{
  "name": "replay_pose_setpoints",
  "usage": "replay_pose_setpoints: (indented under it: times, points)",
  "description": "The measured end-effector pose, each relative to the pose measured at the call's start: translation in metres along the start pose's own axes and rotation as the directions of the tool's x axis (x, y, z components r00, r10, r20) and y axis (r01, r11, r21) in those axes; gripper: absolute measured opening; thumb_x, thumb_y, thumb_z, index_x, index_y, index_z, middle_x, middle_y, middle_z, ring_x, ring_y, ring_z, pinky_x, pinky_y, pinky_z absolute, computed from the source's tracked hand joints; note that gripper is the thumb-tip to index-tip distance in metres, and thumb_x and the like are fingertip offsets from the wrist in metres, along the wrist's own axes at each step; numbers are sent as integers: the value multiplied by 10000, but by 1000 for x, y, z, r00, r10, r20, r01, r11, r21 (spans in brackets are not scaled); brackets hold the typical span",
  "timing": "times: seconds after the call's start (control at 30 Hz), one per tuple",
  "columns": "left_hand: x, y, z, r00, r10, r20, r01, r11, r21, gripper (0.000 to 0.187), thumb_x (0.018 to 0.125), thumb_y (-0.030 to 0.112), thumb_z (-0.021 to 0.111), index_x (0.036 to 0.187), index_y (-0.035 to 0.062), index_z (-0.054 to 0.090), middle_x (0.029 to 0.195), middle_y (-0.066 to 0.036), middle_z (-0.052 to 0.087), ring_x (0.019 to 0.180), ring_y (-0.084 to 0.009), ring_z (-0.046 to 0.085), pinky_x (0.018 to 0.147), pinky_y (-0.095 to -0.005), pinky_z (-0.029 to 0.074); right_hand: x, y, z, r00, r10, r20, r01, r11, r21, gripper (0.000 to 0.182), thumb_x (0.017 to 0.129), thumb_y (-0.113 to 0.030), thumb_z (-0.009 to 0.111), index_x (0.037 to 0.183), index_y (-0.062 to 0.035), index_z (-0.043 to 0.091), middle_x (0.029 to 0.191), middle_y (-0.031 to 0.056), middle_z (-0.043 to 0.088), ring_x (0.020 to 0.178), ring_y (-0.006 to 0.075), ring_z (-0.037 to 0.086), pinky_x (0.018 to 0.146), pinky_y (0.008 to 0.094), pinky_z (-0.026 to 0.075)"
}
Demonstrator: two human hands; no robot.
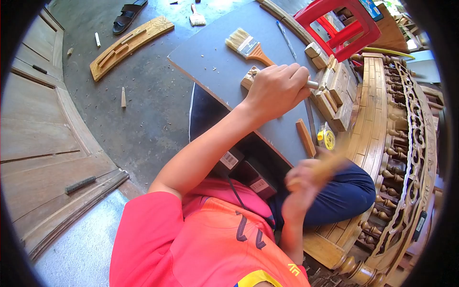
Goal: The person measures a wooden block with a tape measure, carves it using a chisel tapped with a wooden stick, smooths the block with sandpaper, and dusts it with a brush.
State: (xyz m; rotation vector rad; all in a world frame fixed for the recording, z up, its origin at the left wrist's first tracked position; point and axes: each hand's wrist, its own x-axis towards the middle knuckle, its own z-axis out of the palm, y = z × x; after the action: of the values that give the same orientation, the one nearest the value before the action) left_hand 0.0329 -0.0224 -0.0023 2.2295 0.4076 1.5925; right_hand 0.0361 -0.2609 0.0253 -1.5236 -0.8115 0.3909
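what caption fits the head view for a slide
Left hand grips a chisel on a small wood block atop a grey board; blurred right hand swings a wooden mallet.

Metal chisel [312,84] gripped upright over small carved wood block [249,77] on board.

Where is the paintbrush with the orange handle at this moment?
In the head view, the paintbrush lies on the grey board, upper centre, just above the left hand.

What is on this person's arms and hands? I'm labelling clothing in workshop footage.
Both arms are bare from the short sleeves down. The left hand and right hand wear no gloves. The shirt is pink-red with orange and yellow panels and dark markings. The right hand is motion-blurred.
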Motion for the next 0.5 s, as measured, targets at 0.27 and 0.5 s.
replay_pose_setpoints:
  times: [0.27,0.5]
  points:
    - [-4,-3,2,1000,28,1,-28,1000,-14,270,866,213,770,927,78,544,817,-88,586,739,-299,655,663,-418,517,10,19,-1,986,-158,-45,160,986,50,576,1106,-292,521,1581,-58,295,937,19,497,631,58,419,555,218,371]
    - [-6,-2,0,1000,4,23,-5,999,38,257,854,208,775,928,83,562,826,-78,596,764,-284,666,690,-401,527,10,-10,1,992,66,-104,-49,986,162,530,1081,-282,558,1528,-71,366,986,15,497,692,84,473,550,248,401]
